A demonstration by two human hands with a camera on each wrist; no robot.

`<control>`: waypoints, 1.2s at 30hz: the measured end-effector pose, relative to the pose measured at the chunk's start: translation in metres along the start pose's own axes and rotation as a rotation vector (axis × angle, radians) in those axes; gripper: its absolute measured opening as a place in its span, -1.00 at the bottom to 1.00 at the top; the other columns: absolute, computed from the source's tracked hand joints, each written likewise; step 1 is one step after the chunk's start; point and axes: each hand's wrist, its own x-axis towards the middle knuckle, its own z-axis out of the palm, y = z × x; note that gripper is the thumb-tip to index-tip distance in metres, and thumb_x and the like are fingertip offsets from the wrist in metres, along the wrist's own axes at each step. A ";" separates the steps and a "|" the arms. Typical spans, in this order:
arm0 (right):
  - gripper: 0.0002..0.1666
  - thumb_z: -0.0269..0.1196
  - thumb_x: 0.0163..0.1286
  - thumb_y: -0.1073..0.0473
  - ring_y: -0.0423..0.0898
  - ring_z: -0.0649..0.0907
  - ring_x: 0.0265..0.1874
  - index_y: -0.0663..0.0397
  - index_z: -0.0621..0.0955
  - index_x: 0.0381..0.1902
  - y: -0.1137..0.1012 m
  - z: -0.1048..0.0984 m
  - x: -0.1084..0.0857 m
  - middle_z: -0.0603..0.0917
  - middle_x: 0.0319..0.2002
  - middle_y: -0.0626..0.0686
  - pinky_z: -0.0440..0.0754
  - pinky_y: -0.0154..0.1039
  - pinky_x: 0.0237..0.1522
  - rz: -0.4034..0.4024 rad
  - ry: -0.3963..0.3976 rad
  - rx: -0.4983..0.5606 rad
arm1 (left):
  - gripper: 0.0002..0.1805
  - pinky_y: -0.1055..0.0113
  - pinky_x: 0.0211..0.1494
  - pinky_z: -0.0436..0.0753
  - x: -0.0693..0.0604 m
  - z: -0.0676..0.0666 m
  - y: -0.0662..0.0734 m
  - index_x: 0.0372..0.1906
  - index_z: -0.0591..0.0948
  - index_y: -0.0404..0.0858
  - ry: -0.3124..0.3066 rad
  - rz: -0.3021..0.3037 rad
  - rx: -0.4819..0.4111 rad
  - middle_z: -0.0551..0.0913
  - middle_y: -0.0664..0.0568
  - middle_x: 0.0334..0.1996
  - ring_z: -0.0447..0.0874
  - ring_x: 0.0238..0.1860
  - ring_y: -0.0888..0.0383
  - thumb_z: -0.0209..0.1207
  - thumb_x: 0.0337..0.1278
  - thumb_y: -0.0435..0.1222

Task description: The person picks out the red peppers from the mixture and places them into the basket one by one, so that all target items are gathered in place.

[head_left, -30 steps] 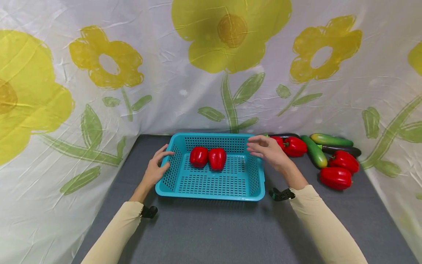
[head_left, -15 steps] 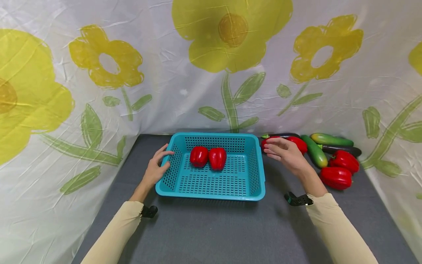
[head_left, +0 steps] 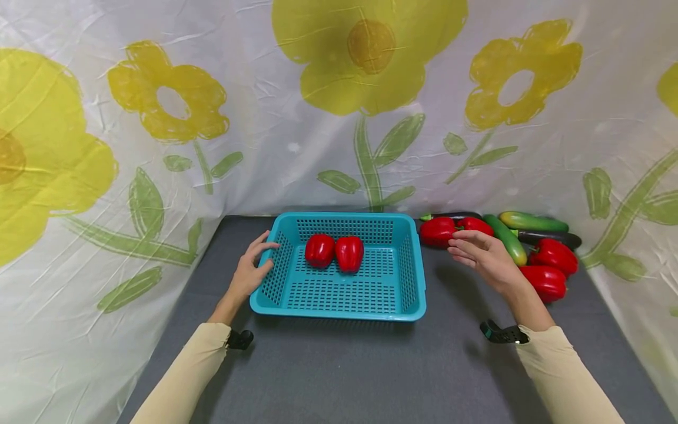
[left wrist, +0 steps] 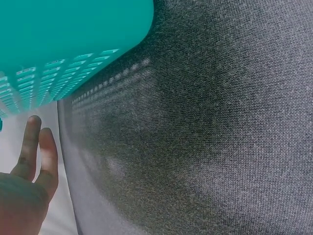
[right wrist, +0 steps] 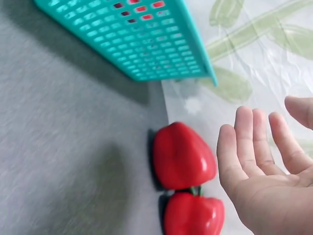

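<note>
Left hand [head_left: 246, 274] is loosely, apparently steadying the basket [head_left: 339, 315] at 9 o'clock; relaxed, empty right hand [head_left: 491, 261] is hovering near peppers [head_left: 436, 233].

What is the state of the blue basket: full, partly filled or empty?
Partly filled: two red peppers lie inside the blue basket, and much of its perforated bottom is bare.

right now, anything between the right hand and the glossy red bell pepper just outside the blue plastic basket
Nothing visible stands between the right hand and that glossy red pepper; the blue basket is on the pepper's other side.
</note>
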 end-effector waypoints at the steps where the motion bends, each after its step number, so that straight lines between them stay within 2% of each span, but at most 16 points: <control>1: -0.59 0.20 0.53 0.22 -0.06 0.73 -0.04 0.34 0.47 0.23 0.001 -0.002 -0.002 0.70 0.01 0.03 0.59 -0.20 0.06 0.005 -0.002 0.007 | -0.63 -0.35 0.24 0.31 0.000 0.000 0.000 0.14 0.55 -0.60 0.000 -0.001 0.003 0.16 -0.48 0.46 0.10 0.44 -0.44 0.03 0.23 -0.67; 5: -0.49 0.18 0.54 0.23 -0.07 0.73 -0.05 0.48 0.38 0.29 0.006 -0.010 -0.011 0.71 0.00 0.03 0.58 -0.21 0.07 0.023 -0.005 0.025 | -0.63 -0.34 0.24 0.32 0.000 0.000 -0.001 0.14 0.56 -0.59 0.002 -0.007 0.014 0.17 -0.47 0.47 0.12 0.44 -0.43 0.04 0.24 -0.67; 9: -0.55 0.14 0.56 0.28 -0.07 0.74 -0.05 0.47 0.39 0.27 0.007 -0.020 -0.020 0.72 -0.02 0.02 0.59 -0.22 0.06 0.015 -0.019 0.060 | -0.63 -0.35 0.25 0.32 0.001 0.000 0.001 0.14 0.56 -0.59 0.005 -0.011 0.008 0.17 -0.47 0.46 0.12 0.44 -0.44 0.04 0.23 -0.67; 15: -0.71 0.08 0.57 0.37 -0.05 0.74 -0.04 0.33 0.52 0.18 0.005 -0.037 -0.032 0.73 -0.01 0.05 0.59 -0.18 0.06 -0.005 -0.045 0.131 | -0.62 -0.36 0.25 0.30 0.000 0.000 0.003 0.14 0.55 -0.60 0.002 -0.009 0.002 0.17 -0.48 0.46 0.12 0.44 -0.44 0.03 0.23 -0.69; 21: -0.71 0.05 0.57 0.41 -0.04 0.73 -0.02 0.26 0.58 0.15 0.002 -0.052 -0.042 0.72 0.01 0.05 0.59 -0.18 0.07 -0.009 -0.058 0.147 | -0.63 -0.38 0.25 0.28 0.000 0.000 0.001 0.14 0.54 -0.62 -0.001 0.002 -0.004 0.15 -0.51 0.45 0.09 0.44 -0.46 0.02 0.23 -0.70; 24: -0.71 0.04 0.57 0.41 -0.05 0.73 -0.02 0.18 0.61 0.12 0.002 -0.058 -0.046 0.72 0.01 0.04 0.59 -0.18 0.06 -0.006 -0.056 0.152 | -0.63 -0.40 0.24 0.28 0.001 0.001 -0.006 0.14 0.55 -0.60 0.005 0.003 -0.010 0.16 -0.48 0.46 0.10 0.44 -0.44 0.03 0.24 -0.68; 31: -0.69 0.05 0.56 0.43 -0.08 0.73 -0.02 0.17 0.57 0.15 -0.003 -0.075 -0.056 0.71 0.03 0.02 0.60 -0.20 0.04 -0.014 -0.038 0.104 | -0.62 -0.37 0.25 0.29 0.002 0.004 -0.038 0.17 0.58 -0.49 0.024 0.004 0.005 0.17 -0.31 0.51 0.12 0.47 -0.31 0.04 0.27 -0.62; 36: -0.62 0.00 0.54 0.52 -0.08 0.73 -0.03 0.20 0.59 0.16 -0.007 -0.094 -0.066 0.70 0.01 0.05 0.63 -0.20 0.01 -0.068 -0.041 0.127 | -0.61 -0.32 0.24 0.32 0.003 0.004 -0.046 0.18 0.59 -0.44 0.020 0.007 0.009 0.18 -0.21 0.53 0.13 0.48 -0.25 0.05 0.28 -0.56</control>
